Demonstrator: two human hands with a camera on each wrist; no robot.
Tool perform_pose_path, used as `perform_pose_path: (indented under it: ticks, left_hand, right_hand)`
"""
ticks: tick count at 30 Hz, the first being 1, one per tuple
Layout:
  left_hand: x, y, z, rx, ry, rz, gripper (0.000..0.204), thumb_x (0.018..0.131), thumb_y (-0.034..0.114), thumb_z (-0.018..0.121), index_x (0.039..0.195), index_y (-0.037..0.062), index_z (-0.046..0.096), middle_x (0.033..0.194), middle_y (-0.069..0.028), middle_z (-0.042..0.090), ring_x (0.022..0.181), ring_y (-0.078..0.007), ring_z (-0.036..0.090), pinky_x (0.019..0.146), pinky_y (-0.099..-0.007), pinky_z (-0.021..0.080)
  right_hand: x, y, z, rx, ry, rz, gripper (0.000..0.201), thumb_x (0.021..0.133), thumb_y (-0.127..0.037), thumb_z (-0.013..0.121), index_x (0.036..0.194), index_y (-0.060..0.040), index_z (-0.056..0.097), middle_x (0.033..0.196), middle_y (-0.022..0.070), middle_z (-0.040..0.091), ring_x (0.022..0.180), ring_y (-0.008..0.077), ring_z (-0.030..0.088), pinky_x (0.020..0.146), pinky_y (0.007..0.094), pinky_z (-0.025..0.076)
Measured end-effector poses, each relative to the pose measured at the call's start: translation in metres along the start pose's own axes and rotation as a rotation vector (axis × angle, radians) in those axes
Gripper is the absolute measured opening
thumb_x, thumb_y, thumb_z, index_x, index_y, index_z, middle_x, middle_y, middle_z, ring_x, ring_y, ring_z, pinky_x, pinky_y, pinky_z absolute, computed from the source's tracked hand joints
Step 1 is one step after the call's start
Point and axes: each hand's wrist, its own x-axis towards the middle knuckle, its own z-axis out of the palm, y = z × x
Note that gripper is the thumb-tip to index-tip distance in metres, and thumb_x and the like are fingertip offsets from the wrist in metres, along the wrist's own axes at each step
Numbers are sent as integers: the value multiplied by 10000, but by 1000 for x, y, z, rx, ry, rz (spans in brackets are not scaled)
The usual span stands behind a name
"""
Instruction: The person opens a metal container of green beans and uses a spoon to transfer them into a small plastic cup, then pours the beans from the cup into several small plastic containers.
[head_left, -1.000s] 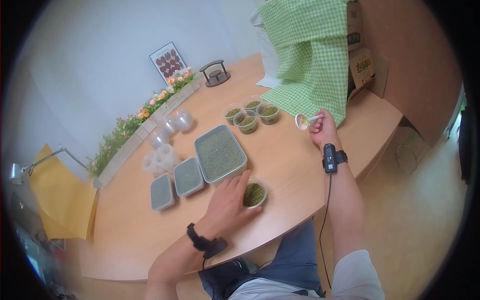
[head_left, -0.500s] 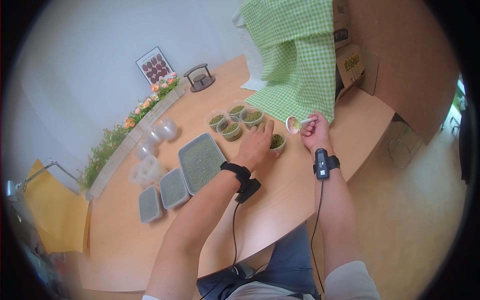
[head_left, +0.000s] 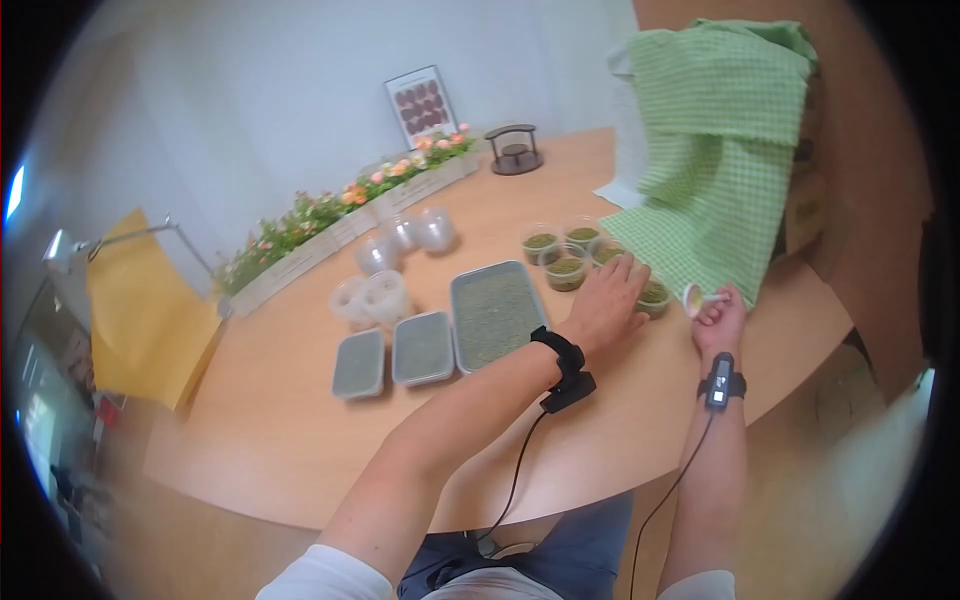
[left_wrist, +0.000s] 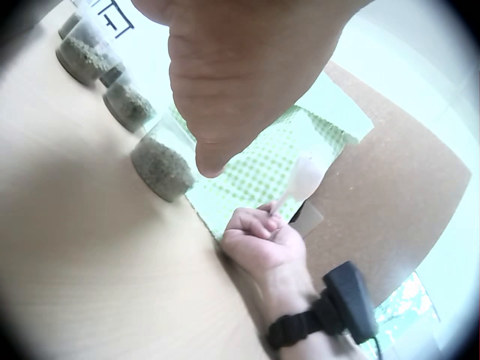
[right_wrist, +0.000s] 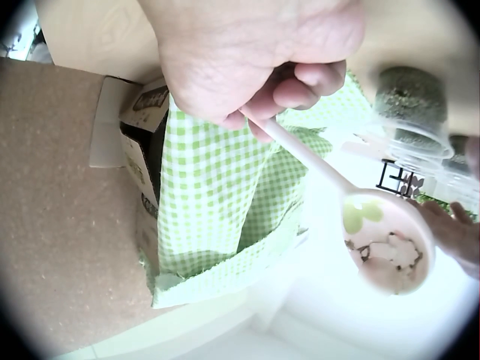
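Observation:
My left hand is over the right side of a group of clear cups with green granules, fingers extended. Beside its fingertips stands the nearest cup; in the left wrist view that cup is upright, close to my thumb tip. In the right wrist view the fingers of my left hand are spread. My right hand grips the handle of a white spoon, and the bowl of the spoon shows a flower pattern inside.
Three grey-green filled containers, the largest a tray, stand left of my left hand. Behind them are empty clear cups and a flower planter. A green checked cloth hangs over boxes at the right.
My left hand has moved the nearest cup from in front of the large tray to beside the other cups, and its fingers have loosened. My right hand still holds the spoon. The head view has shifted.

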Motion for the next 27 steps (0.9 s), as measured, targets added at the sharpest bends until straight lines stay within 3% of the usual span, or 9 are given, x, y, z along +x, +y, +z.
perform_pose_path:
  ticks: [7,13,17,20,22,24,25,26,27]
  left_hand:
    - [-67,-63,-81,96,22,-119,525,858,158,693,1320,-13,510,1402,-242,513,1333,-396,464,1100,-489,391]
    - [-156,-174,-128,480,53,-452,176,843,116,623,969,-6,637,951,-213,696,948,-380,671,841,-479,533]
    - [-202,-214,-130,538,-66,-584,216,845,149,634,997,-5,641,834,-210,707,824,-396,693,739,-520,542]
    - [-229,-233,-124,440,-49,-504,192,903,119,554,1030,-2,630,851,-247,681,800,-433,655,710,-555,496]
    - [-238,-244,-126,327,-52,-503,240,981,132,496,1122,-12,628,884,-268,675,830,-456,646,732,-561,482]
    - [-242,-265,-127,358,-132,-532,363,1052,237,441,1249,-10,620,1112,-305,669,1072,-469,632,919,-533,482]
    - [-249,-284,-127,365,-122,-486,382,1054,249,440,1269,-17,610,1146,-310,659,1111,-467,619,949,-521,475]
    - [-252,-295,-124,379,-111,-448,401,1056,261,439,1289,-23,599,1181,-315,649,1149,-466,606,980,-509,468]
    - [-248,-290,-121,362,-149,-428,401,1056,261,439,1289,-23,599,1181,-315,649,1149,-466,606,980,-509,468]
  right_hand:
    - [-7,1,7,-33,100,-32,240,972,-285,628,782,-161,548,539,-109,425,414,40,369,342,200,237]
    - [-6,5,9,-56,99,-36,241,976,-291,617,779,-182,532,543,-112,407,411,35,360,336,197,233]
    - [-6,6,9,-116,58,-35,298,969,-298,621,733,-181,482,535,-84,315,412,74,295,358,239,192]
    - [27,11,-3,-228,79,-115,225,945,-331,645,849,-136,584,607,-54,399,492,81,356,421,250,251]
    - [6,15,40,-208,50,-102,277,975,-255,606,725,-200,500,561,-68,409,434,68,375,372,217,251]
    - [39,0,52,-426,-208,-138,222,919,-234,644,729,-159,556,617,-12,500,521,138,462,478,315,393]
    - [-6,-10,78,-1178,-295,-550,273,887,-254,641,653,-165,532,584,-14,477,517,138,434,487,345,368]
    - [-49,-11,127,-1188,-235,-542,273,887,-254,641,653,-165,532,584,-14,477,517,138,434,487,345,368]
    - [-178,1,135,-809,-33,-432,241,837,-259,635,635,-161,549,566,-16,493,492,130,417,471,342,318]
